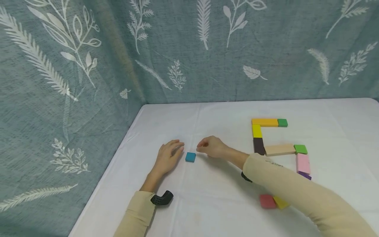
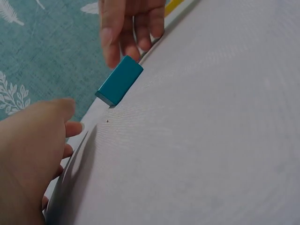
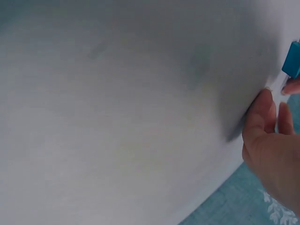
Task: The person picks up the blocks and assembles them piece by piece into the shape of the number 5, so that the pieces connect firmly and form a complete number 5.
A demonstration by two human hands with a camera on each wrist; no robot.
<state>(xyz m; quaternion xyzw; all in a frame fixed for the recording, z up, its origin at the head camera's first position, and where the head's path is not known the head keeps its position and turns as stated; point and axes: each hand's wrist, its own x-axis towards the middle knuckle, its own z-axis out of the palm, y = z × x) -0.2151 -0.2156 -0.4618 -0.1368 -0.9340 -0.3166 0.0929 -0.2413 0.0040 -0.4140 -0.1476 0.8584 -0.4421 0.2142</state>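
A small blue block [image 1: 190, 157] lies flat on the white table between the two hands. To its left is my left hand [image 1: 168, 158], fingers relaxed and slightly bent, apart from the block and holding nothing. My right hand [image 1: 214, 146] hovers just right of the block with loosely curled fingers and nothing visible in them. In the left wrist view the blue block [image 2: 120, 81] stands out between my left hand [image 2: 37, 145] and the right fingers [image 2: 110, 28]. The right wrist view shows my right hand [image 3: 268, 140] below the partly cut-off blue block [image 3: 292, 61].
To the right, several blocks form a bent line: orange [image 1: 265, 122], green [image 1: 282, 122], yellow [image 1: 257, 131], black [image 1: 259, 146], natural wood [image 1: 279, 149], pink [image 1: 303, 163], purple [image 1: 305, 175]. A red block [image 1: 267, 201] lies nearer, beside a yellow one partly under the right sleeve [image 1: 296, 187]. A leaf-patterned curtain [image 1: 189, 52] hangs behind.
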